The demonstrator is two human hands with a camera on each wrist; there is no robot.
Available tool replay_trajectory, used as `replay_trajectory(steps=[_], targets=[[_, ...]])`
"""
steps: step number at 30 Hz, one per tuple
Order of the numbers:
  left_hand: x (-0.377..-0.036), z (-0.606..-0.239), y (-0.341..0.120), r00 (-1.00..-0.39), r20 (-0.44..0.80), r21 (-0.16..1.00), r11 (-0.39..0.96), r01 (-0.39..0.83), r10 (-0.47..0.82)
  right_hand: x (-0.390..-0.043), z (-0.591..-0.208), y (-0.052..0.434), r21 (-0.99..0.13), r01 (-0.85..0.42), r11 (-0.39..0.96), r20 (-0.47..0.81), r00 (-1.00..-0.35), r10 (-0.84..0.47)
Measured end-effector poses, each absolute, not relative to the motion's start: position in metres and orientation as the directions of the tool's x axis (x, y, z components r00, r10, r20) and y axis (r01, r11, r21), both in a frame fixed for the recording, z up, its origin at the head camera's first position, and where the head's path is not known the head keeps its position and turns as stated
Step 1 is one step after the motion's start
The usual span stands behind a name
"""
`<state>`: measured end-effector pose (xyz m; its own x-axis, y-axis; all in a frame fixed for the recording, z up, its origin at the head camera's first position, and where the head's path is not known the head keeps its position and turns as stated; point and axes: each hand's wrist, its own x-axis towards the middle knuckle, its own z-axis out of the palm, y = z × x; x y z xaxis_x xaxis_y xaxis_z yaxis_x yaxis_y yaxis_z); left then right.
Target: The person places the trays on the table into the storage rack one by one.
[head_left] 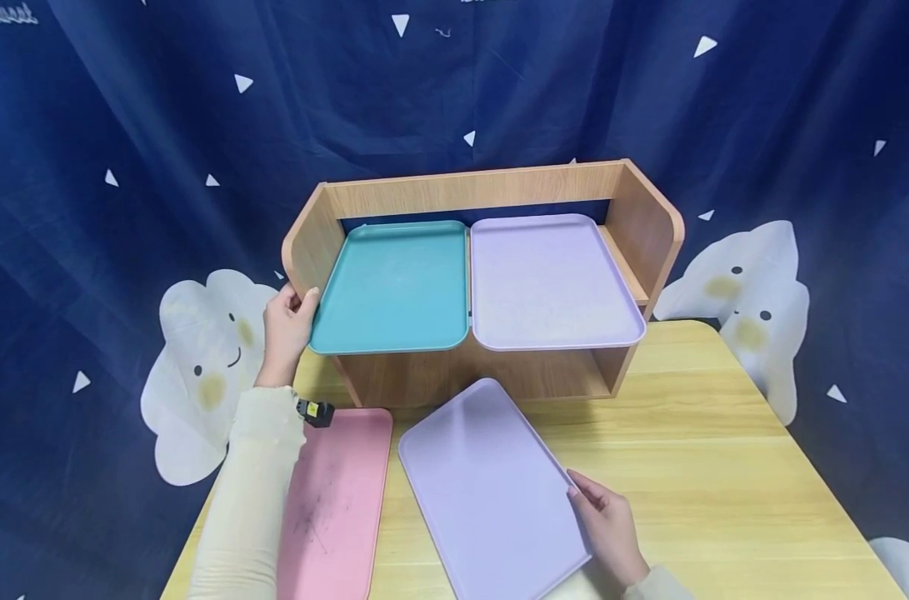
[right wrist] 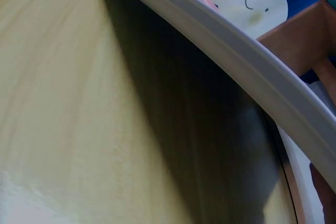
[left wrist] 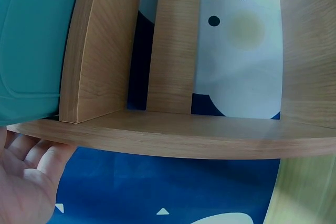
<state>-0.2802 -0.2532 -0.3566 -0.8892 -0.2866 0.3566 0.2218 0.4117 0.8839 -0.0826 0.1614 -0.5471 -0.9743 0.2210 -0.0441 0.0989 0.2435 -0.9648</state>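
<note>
A wooden shelf stands on the table and carries a teal tray and a lilac tray side by side on its upper level. My left hand is at the teal tray's left front corner, thumb on its rim, fingers lying along the outside of the shelf's side panel. My right hand grips the right edge of a second lilac tray in front of the shelf. That tray's rim is raised off the tabletop on the right side.
A pink tray lies flat on the light wooden table, left of the held lilac tray. The shelf's lower level is open. A dark blue curtain with cloud figures hangs behind and around the table.
</note>
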Motion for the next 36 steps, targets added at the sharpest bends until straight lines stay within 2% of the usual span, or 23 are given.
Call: replay_trajectory(steps=[6,14,22,26,30,36], targets=[[-0.275,-0.348,-0.248,-0.892,0.346,0.890,0.402,0.214,-0.291,-0.087,-0.546,0.166,-0.966,0.070,0.249,-0.006,-0.969,0.247],[-0.257,-0.332,-0.236,-0.894,0.346,0.884,0.417,0.209,-0.285,-0.091,-0.541,0.175,-0.971,0.082,0.225,-0.022,-0.966,0.257],[-0.276,-0.351,-0.249,-0.896,0.333,0.887,0.419,0.193,-0.294,-0.095,-0.535,0.186,-0.973,0.122,0.194,-0.062,-0.954,0.293],[-0.279,-0.355,-0.252,-0.889,0.354,0.880,0.426,0.211,-0.291,-0.096,-0.532,0.192,-0.980,0.156,0.122,-0.110,-0.942,0.316],[-0.279,-0.356,-0.253,-0.882,0.372,0.873,0.431,0.228,-0.288,-0.098,-0.528,0.199,-0.982,0.188,-0.024,-0.185,-0.925,0.333],[-0.279,-0.356,-0.252,-0.881,0.375,0.874,0.427,0.231,-0.290,-0.109,-0.523,0.209,-0.969,0.181,-0.168,-0.231,-0.903,0.362]])
